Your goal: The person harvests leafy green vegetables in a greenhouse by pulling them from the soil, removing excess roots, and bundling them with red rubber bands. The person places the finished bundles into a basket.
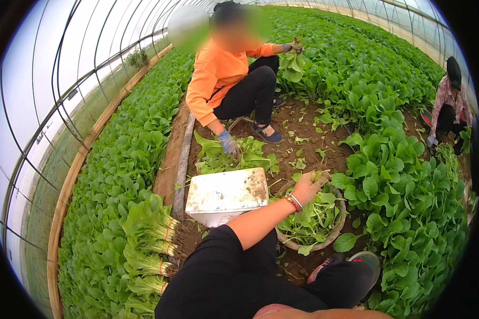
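My left hand (pixel 308 186), with bracelets at its wrist, is closed around a small bunch of leafy greens (pixel 318 175) with stems and roots showing. It is above the upper rim of a round basket (pixel 340 223) that holds loose green leaves (pixel 309 223). My right hand is out of view; some bare skin shows at the bottom edge, but its body part is unclear. A dirty white box (pixel 227 189) stands left of the basket. Bundles of greens tied with red bands (pixel 155 231) lie in a row at the lower left, roots facing right.
A co-worker in orange (pixel 211 79) sits opposite with gloved hands, one holding greens, the other at a leafy pile (pixel 249 153). Another person (pixel 451 103) crouches at far right. Growing greens (pixel 399 191) flank the soil. A shoe (pixel 365 263) is by the basket.
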### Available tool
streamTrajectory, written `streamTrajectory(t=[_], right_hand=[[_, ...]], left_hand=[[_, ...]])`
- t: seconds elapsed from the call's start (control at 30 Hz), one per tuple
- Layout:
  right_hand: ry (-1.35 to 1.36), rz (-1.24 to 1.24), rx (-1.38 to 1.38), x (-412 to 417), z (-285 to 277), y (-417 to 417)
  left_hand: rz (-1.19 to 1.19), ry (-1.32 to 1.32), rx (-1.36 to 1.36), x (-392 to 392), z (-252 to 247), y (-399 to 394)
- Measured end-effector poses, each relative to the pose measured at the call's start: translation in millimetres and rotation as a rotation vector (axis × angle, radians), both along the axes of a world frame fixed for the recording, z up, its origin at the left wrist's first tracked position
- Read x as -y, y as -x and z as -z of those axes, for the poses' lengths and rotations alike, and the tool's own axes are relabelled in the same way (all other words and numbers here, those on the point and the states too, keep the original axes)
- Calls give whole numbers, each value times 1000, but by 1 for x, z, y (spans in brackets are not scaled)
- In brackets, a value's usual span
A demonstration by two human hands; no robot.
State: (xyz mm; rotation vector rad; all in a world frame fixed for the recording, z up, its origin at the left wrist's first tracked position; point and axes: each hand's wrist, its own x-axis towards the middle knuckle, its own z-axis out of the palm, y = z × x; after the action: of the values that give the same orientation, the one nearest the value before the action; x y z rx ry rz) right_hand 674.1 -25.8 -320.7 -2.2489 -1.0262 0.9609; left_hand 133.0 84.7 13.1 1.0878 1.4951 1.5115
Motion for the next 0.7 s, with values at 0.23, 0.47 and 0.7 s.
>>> streamTrajectory(t=[0.23,0.47,0.7], right_hand=[[-202,-383,226,1,-24,5],[-157,452,-354,5,-39,-47],[-23,301,-341,12,-55,-44]], left_hand=[[2,-82,-8,-13,6,4],[-56,-71,152,1,3,12],[-45,-66,177,-6,5,6]])
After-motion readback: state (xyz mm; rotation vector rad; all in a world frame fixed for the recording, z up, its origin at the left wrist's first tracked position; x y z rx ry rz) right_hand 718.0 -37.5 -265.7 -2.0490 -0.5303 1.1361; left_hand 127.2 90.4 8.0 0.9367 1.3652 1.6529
